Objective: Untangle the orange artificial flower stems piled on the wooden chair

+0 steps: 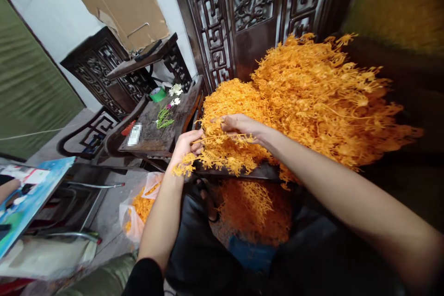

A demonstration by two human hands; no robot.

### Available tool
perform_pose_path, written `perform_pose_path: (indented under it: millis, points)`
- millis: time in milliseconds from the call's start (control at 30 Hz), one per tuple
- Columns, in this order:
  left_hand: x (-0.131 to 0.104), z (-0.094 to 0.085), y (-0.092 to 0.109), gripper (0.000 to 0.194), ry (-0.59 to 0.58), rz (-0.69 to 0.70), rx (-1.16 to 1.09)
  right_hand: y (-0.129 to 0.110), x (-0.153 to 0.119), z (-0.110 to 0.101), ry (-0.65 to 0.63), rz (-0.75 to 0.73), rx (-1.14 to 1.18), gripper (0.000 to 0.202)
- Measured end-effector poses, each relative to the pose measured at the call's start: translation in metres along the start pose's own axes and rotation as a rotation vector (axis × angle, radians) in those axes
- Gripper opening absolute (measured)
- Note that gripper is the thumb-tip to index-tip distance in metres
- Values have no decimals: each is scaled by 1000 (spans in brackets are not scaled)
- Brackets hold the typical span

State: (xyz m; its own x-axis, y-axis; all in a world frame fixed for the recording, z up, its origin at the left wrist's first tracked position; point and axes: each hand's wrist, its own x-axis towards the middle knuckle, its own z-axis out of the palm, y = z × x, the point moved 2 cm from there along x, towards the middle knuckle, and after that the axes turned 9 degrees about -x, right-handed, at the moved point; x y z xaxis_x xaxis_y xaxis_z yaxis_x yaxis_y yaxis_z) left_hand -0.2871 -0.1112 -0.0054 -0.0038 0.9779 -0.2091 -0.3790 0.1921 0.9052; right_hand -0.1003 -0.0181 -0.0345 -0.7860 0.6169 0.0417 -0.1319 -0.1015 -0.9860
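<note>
Thin orange branching sprigs, apparently artificial, form a large heap [322, 97] on a dark wooden seat. In front of it, my left hand [189, 144] is closed around the end of one orange sprig [225, 139], whose stem runs rightward under my other hand. My right hand [241, 126] reaches in from the right, fingers curled together at the sprig's strands; its thumb is mostly hidden. More orange strands hang below my left hand, over the seat's edge. Another orange pile [255, 206] lies lower down between my legs, beside something blue [251, 252].
Left of the seat, a dark wooden side table [149, 134] carries green tape [157, 94], white flowers [175, 89] and green stems [164, 118]. A plastic bag [133, 222] with orange pieces sits on the floor. Another person's arm [9, 189] rests at a blue-topped table [52, 180].
</note>
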Motion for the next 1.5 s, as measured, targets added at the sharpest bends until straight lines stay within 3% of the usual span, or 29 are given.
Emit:
perform_pose_path:
  millis: [133,200,400,500,633,700,800,900,967,1033,1067,1167,1300,1400,1500]
  points:
    - [0,6,-4,35,-48,-102,106,-6,-3,7,-20,171,-144,73]
    - [0,9,-6,36,-48,-113,130,-8,-3,13,-9,179,-277,68]
    - [-2,15,-3,37,71,-36,211,-10,-5,26,-89,-194,-874,43]
    - [-6,11,5,37,187,67,333,-5,-7,10,-83,-224,-1095,39]
    - [-13,-7,23,32,443,353,433,0,-14,-43,157,-140,-1247,21]
    - [-16,-15,28,30,500,420,372,1,-20,-69,300,-85,-1162,26]
    - [-15,-13,23,31,351,300,232,0,-28,-80,356,-2,-771,22]
    - [-13,0,15,32,169,218,106,0,-29,-61,314,46,-277,24]
    - [-11,7,12,32,110,198,65,0,-25,-43,267,40,-69,27]
    - [-10,11,12,33,81,185,42,0,-21,-28,197,17,62,16]
    - [-9,11,13,33,71,174,34,1,-18,-23,170,12,104,13]
    - [-7,11,14,35,59,158,24,4,-12,-15,163,42,162,42]
    - [-2,10,13,34,86,188,7,6,-5,-21,257,153,195,70]
    - [3,8,11,34,91,201,-38,7,-1,-30,334,208,171,75]
    - [6,4,12,35,109,200,-59,6,2,-32,332,176,117,69]
